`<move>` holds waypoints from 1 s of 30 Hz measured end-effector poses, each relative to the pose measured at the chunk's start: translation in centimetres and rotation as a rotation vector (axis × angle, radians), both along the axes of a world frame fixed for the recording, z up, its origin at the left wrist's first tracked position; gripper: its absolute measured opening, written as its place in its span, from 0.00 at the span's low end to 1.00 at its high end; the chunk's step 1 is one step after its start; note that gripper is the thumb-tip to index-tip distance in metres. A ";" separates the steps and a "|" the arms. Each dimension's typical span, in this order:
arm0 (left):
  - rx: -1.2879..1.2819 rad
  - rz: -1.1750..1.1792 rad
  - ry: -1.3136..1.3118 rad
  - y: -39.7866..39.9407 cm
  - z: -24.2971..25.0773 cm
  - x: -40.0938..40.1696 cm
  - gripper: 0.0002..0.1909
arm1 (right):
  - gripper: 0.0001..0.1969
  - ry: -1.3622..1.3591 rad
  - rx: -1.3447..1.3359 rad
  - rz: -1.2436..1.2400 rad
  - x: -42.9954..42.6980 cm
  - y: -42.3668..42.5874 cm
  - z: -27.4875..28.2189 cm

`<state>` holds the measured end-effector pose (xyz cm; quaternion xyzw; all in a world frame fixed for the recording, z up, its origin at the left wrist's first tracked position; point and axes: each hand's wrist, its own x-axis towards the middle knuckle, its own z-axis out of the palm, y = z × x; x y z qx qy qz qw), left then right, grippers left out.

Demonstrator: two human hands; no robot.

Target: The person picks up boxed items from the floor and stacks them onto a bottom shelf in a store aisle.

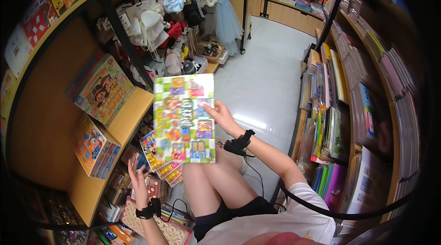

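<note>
My right hand [220, 115] grips the right edge of a flat box or book [184, 117] with a green-and-white checked cover, held above my knees. Motion blurs its print. Lower left, my left hand [139, 177] is raised with fingers apart and nothing in it. Beneath the checked item, several colourful boxes [168, 171] lie fanned out, partly hidden by it. On the wooden shelf [127, 121] to the left stand an illustrated box [105, 90], leaning back, and a stack of orange-and-blue boxes [93, 146].
Hair accessories and a pale blue tulle piece [227, 21] hang beyond the left shelf's black post. At right, a bookcase [358, 107] is packed with books and notebooks. Grey floor tiles [265, 79] run between the shelves. A patterned red-and-cream sheet [155, 224] lies low at left.
</note>
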<state>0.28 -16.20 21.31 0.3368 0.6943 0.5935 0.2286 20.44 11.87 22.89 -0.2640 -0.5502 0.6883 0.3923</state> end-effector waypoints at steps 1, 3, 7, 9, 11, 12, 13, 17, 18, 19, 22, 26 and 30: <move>0.032 -0.053 -0.133 0.1 0.8 0.7 0.30 | 0.18 -0.008 -0.081 0.135 -0.4 -1.4 0.8; 0.144 -0.170 -0.241 -0.5 2.2 2.4 0.33 | 0.21 -0.157 -0.093 0.220 -1.4 -3.9 1.3; 0.179 -0.070 -0.183 -3.6 2.2 3.6 0.34 | 0.21 -0.130 -0.148 0.386 -3.3 -7.8 1.8; 0.292 0.011 -0.386 -5.2 2.3 3.8 0.34 | 0.24 -0.090 -0.154 0.491 -4.2 -8.6 0.8; 0.385 0.093 -0.441 -6.6 2.0 3.4 0.33 | 0.28 -0.054 -0.162 0.596 -5.1 -9.6 0.0; 0.405 0.124 -0.437 -7.1 2.1 3.4 0.33 | 0.33 -0.052 0.013 0.652 -5.3 -10.4 -0.1; 0.425 0.164 -0.400 -7.5 1.8 3.1 0.33 | 0.38 -0.045 0.185 0.708 -5.7 -11.2 1.0; 0.500 0.357 -0.359 -9.1 1.4 1.3 0.30 | 0.54 -0.034 0.767 0.855 -7.5 -13.4 4.0; 0.516 0.393 -0.344 -9.7 1.5 0.6 0.29 | 0.54 -0.031 0.765 0.869 -8.6 -14.1 4.1; 0.533 0.435 -0.327 -10.3 1.8 0.0 0.29 | 0.54 -0.024 0.861 0.818 -9.8 -14.8 4.2; 0.596 0.478 -0.341 -11.8 2.5 -2.4 0.27 | 0.55 0.012 1.028 0.760 -13.9 -15.5 4.6; 0.477 0.494 -0.255 -11.4 1.3 -6.9 0.29 | 0.53 0.040 0.983 0.803 -19.0 -14.1 5.7; 0.376 0.400 -0.185 -12.4 1.7 -10.3 0.30 | 0.48 -0.041 0.686 0.916 -22.2 -14.8 6.9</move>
